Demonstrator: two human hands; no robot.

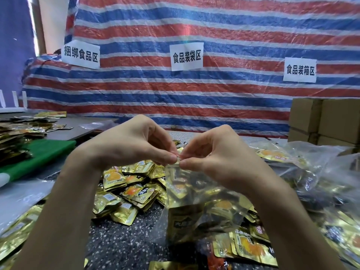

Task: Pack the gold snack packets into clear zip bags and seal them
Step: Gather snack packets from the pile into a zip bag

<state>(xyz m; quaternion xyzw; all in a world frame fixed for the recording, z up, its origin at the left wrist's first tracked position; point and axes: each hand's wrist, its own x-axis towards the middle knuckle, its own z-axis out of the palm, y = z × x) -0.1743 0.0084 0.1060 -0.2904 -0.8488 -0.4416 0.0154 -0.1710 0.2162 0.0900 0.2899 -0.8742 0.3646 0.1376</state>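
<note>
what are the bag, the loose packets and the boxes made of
Bag: thin clear plastic film, glossy; packets show through it and it wrinkles. Packets: likely metallised foil laminate, shiny gold with sharp glints. Boxes: matte brown cardboard, probably corrugated.

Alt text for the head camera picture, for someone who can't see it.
The left hand and right hand pinch the top edge of a clear zip bag holding gold snack packets, above a speckled table strewn with loose packets. A striped tarp hangs behind.
</note>
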